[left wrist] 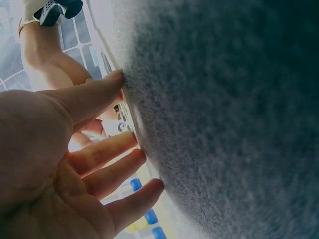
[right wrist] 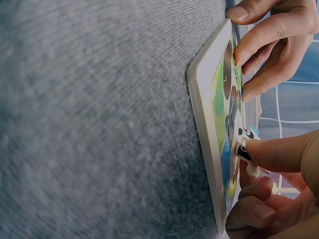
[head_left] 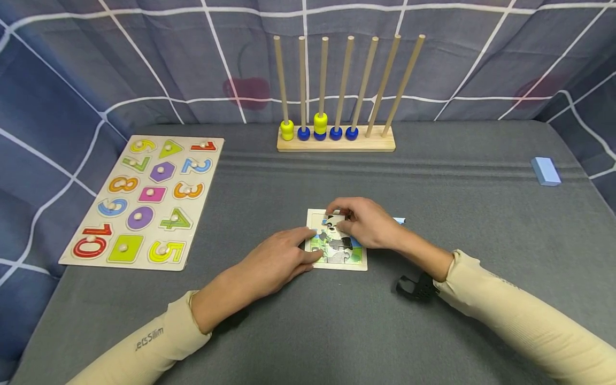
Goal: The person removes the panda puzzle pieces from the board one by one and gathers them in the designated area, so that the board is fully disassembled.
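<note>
Panda puzzle: the small pale-framed board (head_left: 364,265) lies on the grey cloth (head_left: 308,331), between the two hands.
Panda-face piece: we see this piece (right wrist: 243,149) tilted above the puzzle's upper part; whether its lower edge touches, we cannot tell.
Right hand: this hand (head_left: 369,224) pinches the face piece between thumb and fingers.
Left hand: this hand (head_left: 279,258) rests at the frame's left side, fingers extended and relaxed, gripping nothing.
Seating risk: we judge the piece could jam or sit proud if pressed down at its present tilt, or with its tabs slightly turned.
Neighbour risk: we think adjoining pieces could lift or shift, should the face piece be pushed sideways against them.
Frame risk: the board could slide or pivot on the cloth if the left fingers bear too lightly.
Blue scrap: something blue and white (head_left: 400,220) shows just beyond the right hand, mostly hidden; if loose, we reckon the wrist could sweep it aside.
Peg rack: this stand (head_left: 337,145) is well apart; we count it no hazard.
</note>
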